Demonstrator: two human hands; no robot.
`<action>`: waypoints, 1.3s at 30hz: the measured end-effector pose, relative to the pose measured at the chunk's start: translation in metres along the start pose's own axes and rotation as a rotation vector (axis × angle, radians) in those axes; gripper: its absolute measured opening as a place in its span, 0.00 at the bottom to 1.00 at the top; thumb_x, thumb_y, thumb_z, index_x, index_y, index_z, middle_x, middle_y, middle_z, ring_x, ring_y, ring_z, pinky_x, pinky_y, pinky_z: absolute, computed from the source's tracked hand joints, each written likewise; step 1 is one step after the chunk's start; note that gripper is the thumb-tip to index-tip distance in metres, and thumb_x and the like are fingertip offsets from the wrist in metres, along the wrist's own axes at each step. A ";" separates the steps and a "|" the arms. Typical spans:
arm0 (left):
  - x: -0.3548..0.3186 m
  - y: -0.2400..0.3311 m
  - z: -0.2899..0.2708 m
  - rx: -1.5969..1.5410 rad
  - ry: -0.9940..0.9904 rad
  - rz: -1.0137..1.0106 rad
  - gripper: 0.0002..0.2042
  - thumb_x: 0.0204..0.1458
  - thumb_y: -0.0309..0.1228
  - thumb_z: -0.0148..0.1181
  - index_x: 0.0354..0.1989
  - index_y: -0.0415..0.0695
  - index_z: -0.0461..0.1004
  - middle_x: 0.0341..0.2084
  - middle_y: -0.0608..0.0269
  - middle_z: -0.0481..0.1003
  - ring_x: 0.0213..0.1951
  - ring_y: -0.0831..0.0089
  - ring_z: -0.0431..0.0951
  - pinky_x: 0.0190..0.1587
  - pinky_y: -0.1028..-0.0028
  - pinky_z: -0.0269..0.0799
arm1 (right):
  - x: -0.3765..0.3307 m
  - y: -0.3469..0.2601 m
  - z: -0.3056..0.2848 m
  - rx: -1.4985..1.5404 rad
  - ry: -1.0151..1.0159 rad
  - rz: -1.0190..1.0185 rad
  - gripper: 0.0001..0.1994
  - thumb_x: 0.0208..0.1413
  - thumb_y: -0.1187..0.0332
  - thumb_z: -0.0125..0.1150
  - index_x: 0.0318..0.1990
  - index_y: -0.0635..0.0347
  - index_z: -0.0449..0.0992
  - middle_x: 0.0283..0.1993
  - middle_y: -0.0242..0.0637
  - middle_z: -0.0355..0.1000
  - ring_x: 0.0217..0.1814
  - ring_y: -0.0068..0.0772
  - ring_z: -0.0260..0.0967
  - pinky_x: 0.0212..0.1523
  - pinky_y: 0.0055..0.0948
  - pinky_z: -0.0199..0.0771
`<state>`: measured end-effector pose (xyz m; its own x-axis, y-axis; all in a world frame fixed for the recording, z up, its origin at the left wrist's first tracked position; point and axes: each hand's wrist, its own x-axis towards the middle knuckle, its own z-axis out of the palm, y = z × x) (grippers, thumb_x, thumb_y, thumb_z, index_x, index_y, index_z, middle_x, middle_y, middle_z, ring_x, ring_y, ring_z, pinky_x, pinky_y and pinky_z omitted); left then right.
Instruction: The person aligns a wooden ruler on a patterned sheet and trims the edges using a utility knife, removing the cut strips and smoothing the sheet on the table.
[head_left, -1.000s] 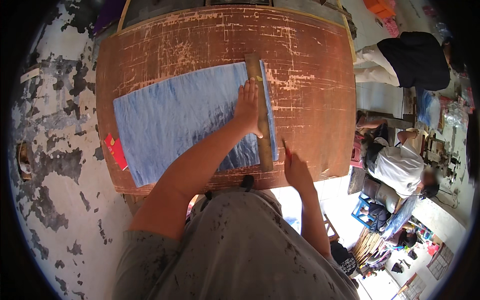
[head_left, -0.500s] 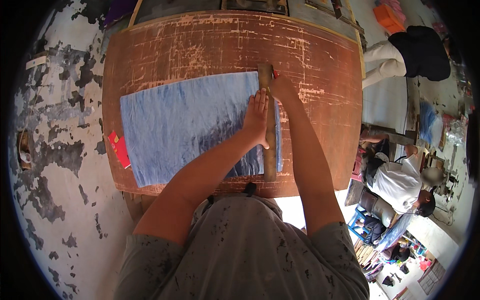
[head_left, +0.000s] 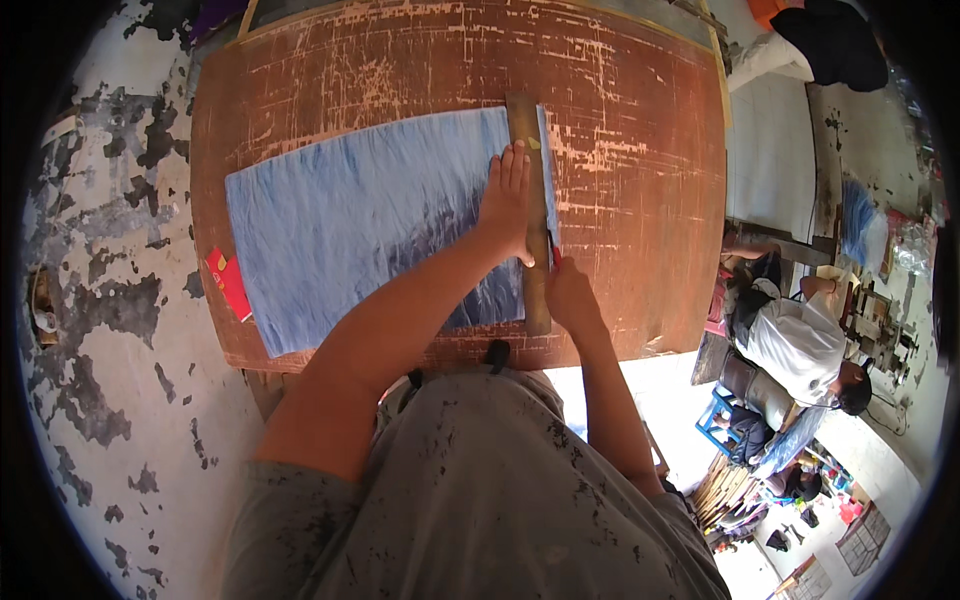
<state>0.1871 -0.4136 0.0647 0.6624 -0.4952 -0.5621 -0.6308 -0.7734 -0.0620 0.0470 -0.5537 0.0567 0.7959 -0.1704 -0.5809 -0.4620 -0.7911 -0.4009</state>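
A blue sheet (head_left: pixel 360 220) lies flat on a worn reddish-brown table (head_left: pixel 640 120). A long wooden straightedge (head_left: pixel 532 200) lies across the sheet's right end. My left hand (head_left: pixel 508 205) presses flat on the sheet and the straightedge, fingers spread. My right hand (head_left: pixel 570 295) grips a small red-handled cutter (head_left: pixel 555 252) whose tip rests against the straightedge's right side, near its lower part. A narrow blue strip (head_left: pixel 546 150) of the sheet shows to the right of the straightedge.
A red card-like object (head_left: pixel 232 285) sits at the table's left edge. Peeling grey-white floor lies to the left. At the right, another person in a white shirt (head_left: pixel 800 345) sits low among clutter, and a second person (head_left: pixel 810 45) is at the top right.
My right hand has drawn the cutter back along the straightedge, from its far end toward me. My left hand stays pressed on the straightedge.
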 end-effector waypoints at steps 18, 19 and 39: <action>0.001 -0.003 0.008 -0.031 -0.008 0.000 0.81 0.27 0.77 0.72 0.78 0.26 0.36 0.78 0.28 0.28 0.79 0.35 0.25 0.78 0.44 0.28 | -0.109 0.044 -0.022 -0.118 -0.165 0.113 0.18 0.72 0.58 0.45 0.46 0.68 0.71 0.34 0.69 0.77 0.41 0.73 0.78 0.41 0.65 0.78; -0.003 -0.008 0.009 -0.030 -0.009 -0.011 0.81 0.27 0.77 0.72 0.78 0.26 0.36 0.78 0.28 0.28 0.79 0.35 0.25 0.78 0.44 0.28 | -0.092 0.023 -0.042 -0.109 -0.106 0.034 0.19 0.73 0.57 0.45 0.45 0.68 0.71 0.33 0.70 0.76 0.39 0.74 0.77 0.39 0.66 0.77; -0.002 0.000 -0.002 -0.040 0.010 0.012 0.81 0.27 0.77 0.71 0.77 0.25 0.36 0.77 0.28 0.30 0.79 0.36 0.28 0.79 0.45 0.31 | 0.167 -0.083 -0.061 -0.356 0.031 -0.376 0.22 0.65 0.60 0.53 0.41 0.80 0.79 0.37 0.71 0.77 0.46 0.68 0.80 0.48 0.56 0.81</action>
<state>0.1868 -0.4132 0.0670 0.6586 -0.5084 -0.5547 -0.6225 -0.7823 -0.0220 0.2425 -0.5523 0.0361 0.8950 0.1510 -0.4198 0.0156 -0.9510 -0.3088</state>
